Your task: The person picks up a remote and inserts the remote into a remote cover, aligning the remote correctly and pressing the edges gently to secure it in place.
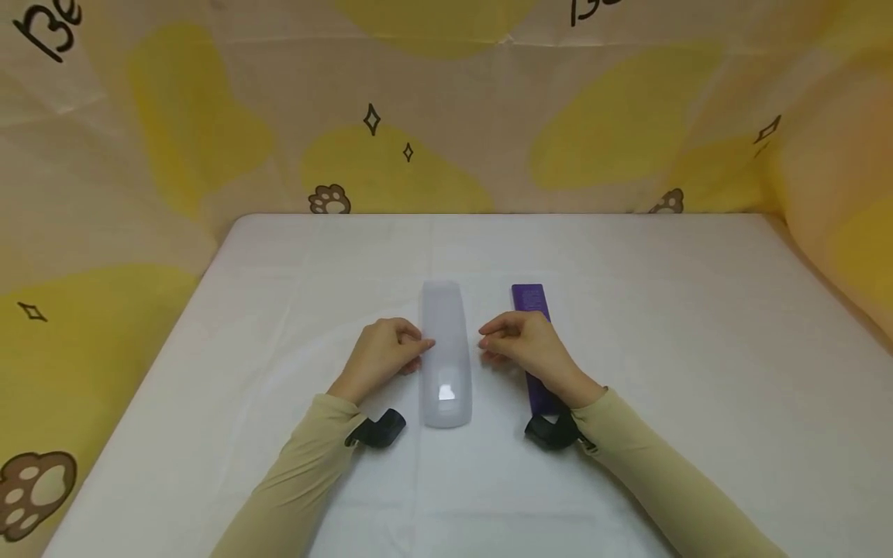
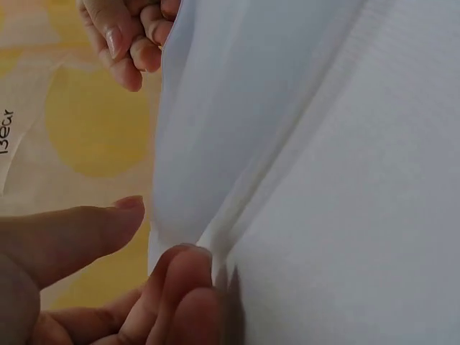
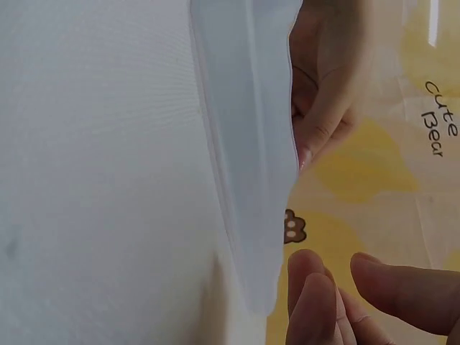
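Case (image 1: 446, 353): found lying lengthwise on the table (image 1: 628, 256), flat and unlifted. Its cover appears closed along the seam, though the wrist views do not settle whether it is fastened. No contents can be made out through the cloudy wall.

Left hand (image 1: 384, 347): at the case's left side, thumb tip over its edge, fingers low against that side. Thumb and fingers stand moderately apart; no firm grip is shown. Right hand (image 1: 533, 349): just right of the case and apart from it, fingers loosely bent, thumb gap narrow, nothing held.

Box (image 1: 530, 297): purple, lying right of the case, partly hidden beneath the right hand; contact there cannot be confirmed.

Progress, in my judgement: early, or between steps. Done: the case is laid down and the left hand is at its edge. Outstanding: a secure hold on the case, and any handling of the box.
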Available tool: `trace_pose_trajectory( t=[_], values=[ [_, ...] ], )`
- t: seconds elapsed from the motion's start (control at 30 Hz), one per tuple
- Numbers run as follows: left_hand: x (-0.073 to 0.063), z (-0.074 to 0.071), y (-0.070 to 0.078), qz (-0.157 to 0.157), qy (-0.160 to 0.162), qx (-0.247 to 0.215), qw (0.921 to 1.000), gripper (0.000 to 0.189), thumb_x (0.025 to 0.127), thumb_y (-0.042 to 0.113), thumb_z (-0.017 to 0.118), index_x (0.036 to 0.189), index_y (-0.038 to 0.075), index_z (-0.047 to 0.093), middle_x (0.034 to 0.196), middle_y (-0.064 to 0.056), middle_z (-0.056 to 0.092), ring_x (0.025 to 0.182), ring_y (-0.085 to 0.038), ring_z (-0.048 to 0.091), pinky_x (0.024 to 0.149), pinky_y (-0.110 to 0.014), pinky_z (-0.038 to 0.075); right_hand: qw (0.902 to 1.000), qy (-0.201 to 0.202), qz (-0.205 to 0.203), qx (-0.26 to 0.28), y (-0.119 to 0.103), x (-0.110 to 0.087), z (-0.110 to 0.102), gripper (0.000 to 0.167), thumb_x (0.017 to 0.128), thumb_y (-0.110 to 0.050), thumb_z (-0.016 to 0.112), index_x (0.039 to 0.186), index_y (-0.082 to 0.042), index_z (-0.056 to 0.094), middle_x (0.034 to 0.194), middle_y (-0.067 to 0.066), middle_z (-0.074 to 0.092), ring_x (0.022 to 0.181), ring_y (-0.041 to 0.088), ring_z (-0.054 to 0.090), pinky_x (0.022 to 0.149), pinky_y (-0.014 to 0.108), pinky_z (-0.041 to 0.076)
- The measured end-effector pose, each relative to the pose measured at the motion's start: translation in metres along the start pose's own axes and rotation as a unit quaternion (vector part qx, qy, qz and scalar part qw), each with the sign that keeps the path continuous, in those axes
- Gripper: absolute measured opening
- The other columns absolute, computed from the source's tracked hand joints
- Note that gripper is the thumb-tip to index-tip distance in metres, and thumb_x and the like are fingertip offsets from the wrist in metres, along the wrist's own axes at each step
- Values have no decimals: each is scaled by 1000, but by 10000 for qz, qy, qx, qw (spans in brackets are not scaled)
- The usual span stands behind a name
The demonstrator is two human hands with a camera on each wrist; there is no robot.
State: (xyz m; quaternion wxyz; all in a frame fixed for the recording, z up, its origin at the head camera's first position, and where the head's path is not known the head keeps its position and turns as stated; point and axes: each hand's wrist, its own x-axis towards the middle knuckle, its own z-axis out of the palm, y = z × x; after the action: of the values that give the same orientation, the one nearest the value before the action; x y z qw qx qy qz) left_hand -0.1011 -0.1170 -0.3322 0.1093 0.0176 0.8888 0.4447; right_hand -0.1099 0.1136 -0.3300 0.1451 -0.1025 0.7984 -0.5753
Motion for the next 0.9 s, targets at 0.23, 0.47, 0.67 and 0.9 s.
trace_pose_trajectory(
  t=[0.23,0.47,0.67,0.9],
  values=[
    [-1,-1,12,391,297,596,9970,22,85,20,69,92,0,65,61,1,61,52,-9,56,57,-24,46,9993,246,30,275,-1,-11,-21,25,85,-1,65,104,15,61,87,20,69,74,24,68,68,32,57],
    [-1,14,36,328,-250,3,9992,16,84,18,71,87,3,65,62,1,63,56,-10,60,56,-23,51,9982,458,-11,384,5,-25,-47,26,88,-3,62,105,17,59,92,22,67,77,19,68,71,30,57],
    [3,35,58,488,-1056,-664,9910,13,86,12,69,87,0,66,67,-5,68,63,-18,67,57,-27,56,9968,697,256,293,13,-37,-68,29,88,-4,62,107,17,57,92,15,68,78,13,67,74,27,56],
    [14,59,65,172,-1285,-854,9879,14,85,13,70,88,-1,67,67,-6,69,58,-14,65,53,-25,55,9958,403,804,-145,19,-38,-78,34,88,-13,64,111,12,57,92,13,68,79,16,65,72,28,55]
  ],
)
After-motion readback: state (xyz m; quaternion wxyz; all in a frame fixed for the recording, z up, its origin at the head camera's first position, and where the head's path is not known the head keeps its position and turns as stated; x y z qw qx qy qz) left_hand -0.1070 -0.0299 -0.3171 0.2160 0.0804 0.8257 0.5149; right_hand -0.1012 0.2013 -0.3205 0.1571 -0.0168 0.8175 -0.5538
